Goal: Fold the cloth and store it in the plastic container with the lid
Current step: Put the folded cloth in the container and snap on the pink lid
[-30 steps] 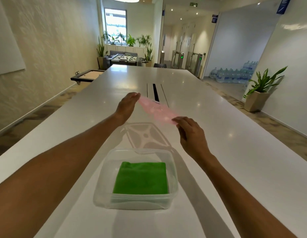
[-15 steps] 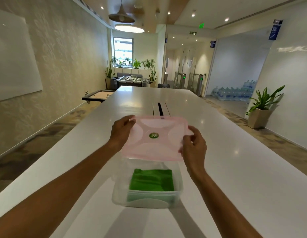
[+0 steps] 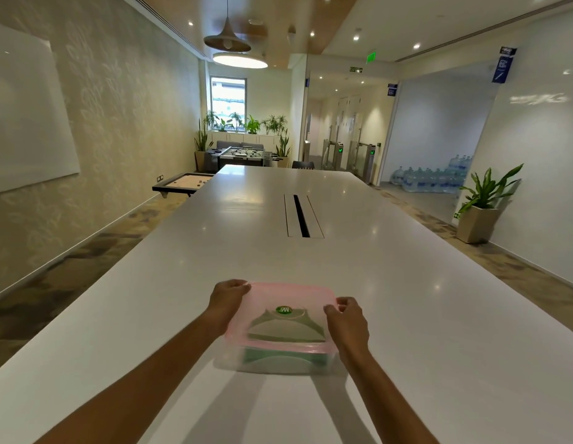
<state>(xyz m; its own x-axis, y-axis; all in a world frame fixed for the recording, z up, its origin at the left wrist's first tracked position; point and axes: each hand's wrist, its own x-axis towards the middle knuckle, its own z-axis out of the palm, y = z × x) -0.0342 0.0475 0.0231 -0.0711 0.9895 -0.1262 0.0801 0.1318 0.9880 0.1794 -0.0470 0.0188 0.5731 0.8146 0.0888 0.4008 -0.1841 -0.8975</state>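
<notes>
A clear plastic container stands on the white table in front of me. The folded green cloth lies inside it, seen through the wall and the lid. A translucent pink lid with a green round sticker rests on top of the container. My left hand grips the lid's far left corner. My right hand grips the lid's right edge.
The long white table stretches ahead, with a dark cable slot along its middle. A potted plant stands by the right wall and a low game board beside the table's far left.
The lid has come down from above the container onto its rim, both hands still on it. The cloth now shows only through the lid. My view has tilted up.
</notes>
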